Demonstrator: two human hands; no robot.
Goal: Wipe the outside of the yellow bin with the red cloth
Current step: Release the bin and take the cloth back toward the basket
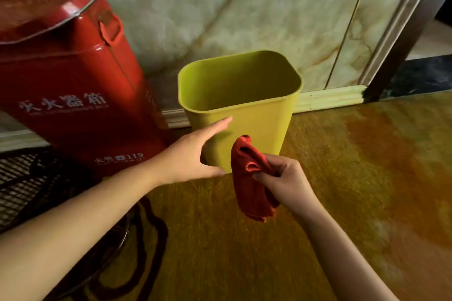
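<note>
An empty yellow bin [259,120] stands upright on the floor against the wall, its mouth facing up. My left hand [193,151] is spread open against the bin's near left side, fingers up toward the rim and thumb low by the base. My right hand [286,178] pinches a crumpled red cloth [249,178], which hangs in front of the bin's lower front face. The cloth's top end lies close to the bin wall; I cannot tell whether it touches.
A tall red metal box [73,76] with white lettering stands just left of the bin. A black wire grille [27,183] and a dark cord [146,239] lie at the lower left. Glossy yellow-orange floor [354,178] stretches right; a doorframe [396,39] rises at the upper right.
</note>
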